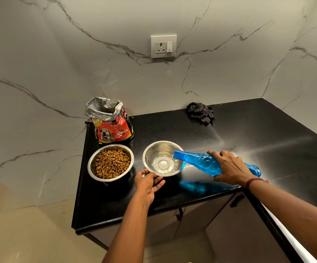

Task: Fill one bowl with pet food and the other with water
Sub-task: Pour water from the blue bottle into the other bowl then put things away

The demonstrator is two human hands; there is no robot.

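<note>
Pouring water: 1 blue bottle (201, 161), tilted, right hand (229, 168) fingers curled round it | water bowl (153, 147) (1 of 2, steel, part-filled) on bench (248, 133), left hand (147, 182) fingers pinching its near rim | kibble bowl (91, 164) (2 of 2) full, just left | 1 open food bag (112, 124) | 1 cloth (201, 112)

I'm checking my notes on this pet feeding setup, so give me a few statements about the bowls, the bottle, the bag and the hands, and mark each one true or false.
1. The kibble bowl holds brown pellets. True.
2. The food bag is sealed shut. False: its top stands open.
3. The right hand tips a blue bottle so water runs into the water bowl. True.
4. The left hand rests on the food bag. False: it holds the water bowl's near rim.
5. The cloth lies between the two bowls. False: it lies at the back, by the wall.
</note>
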